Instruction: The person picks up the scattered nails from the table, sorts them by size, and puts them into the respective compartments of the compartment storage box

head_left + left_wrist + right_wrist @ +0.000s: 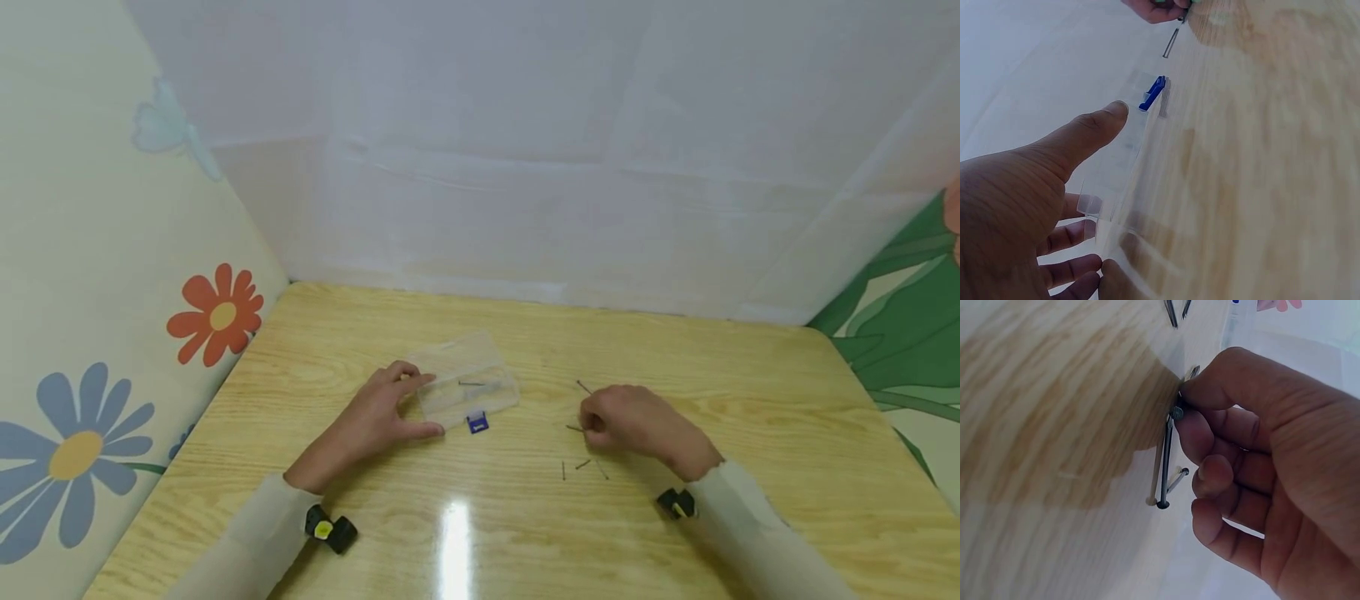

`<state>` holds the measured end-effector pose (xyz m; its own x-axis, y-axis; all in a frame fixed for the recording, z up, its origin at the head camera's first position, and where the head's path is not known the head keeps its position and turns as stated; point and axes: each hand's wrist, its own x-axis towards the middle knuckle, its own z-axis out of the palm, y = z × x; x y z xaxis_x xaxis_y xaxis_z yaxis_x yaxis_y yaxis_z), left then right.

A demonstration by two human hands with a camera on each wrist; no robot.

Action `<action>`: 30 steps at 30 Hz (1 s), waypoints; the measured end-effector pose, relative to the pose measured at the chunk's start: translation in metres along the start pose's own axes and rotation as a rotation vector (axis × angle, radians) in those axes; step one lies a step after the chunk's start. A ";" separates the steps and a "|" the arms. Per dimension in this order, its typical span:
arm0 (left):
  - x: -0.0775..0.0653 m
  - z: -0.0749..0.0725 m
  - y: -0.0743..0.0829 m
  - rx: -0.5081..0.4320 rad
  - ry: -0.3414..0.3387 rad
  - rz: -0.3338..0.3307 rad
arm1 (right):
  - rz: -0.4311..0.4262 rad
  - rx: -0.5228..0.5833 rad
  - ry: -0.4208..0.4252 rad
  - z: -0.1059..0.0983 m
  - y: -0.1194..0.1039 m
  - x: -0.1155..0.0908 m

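Observation:
A clear plastic box [450, 400] with its lid raised and a blue latch [477, 422] at its front lies on the table; one nail [472, 384] shows inside. My left hand [382, 408] holds the box at its left end, thumb along the front side and fingertips around the end [1082, 234]. To the right of the box, my right hand [633, 425] pinches a nail [1177, 413] between thumb and index finger, low over the table. Right beside those fingertips lies another nail [1165, 465], with a further nail [1179, 479] behind it.
Three loose nails lie nearer the front, among them an upright-looking one [563, 471] and a slanted one [602, 469]. The wooden table [375, 533] meets a pale sheet [480, 208] at the back and a flower-patterned wall [112, 292] on the left.

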<state>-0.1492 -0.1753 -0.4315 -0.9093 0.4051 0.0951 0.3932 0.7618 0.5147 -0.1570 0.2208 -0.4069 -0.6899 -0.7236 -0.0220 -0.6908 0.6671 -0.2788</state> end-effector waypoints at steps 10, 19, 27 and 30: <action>0.002 -0.001 0.001 0.000 -0.003 0.000 | -0.023 -0.001 0.003 0.002 0.000 0.005; 0.003 -0.001 0.001 0.000 -0.017 -0.006 | -0.026 -0.005 0.010 0.002 0.000 0.010; 0.002 -0.001 0.001 -0.003 -0.016 -0.012 | -0.060 -0.002 0.041 0.000 -0.006 0.020; 0.001 -0.002 0.001 -0.006 -0.015 -0.015 | -0.069 -0.005 0.042 -0.001 -0.011 0.026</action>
<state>-0.1502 -0.1750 -0.4293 -0.9127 0.4018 0.0745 0.3791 0.7648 0.5209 -0.1678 0.1944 -0.4032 -0.6487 -0.7602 0.0372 -0.7383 0.6167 -0.2732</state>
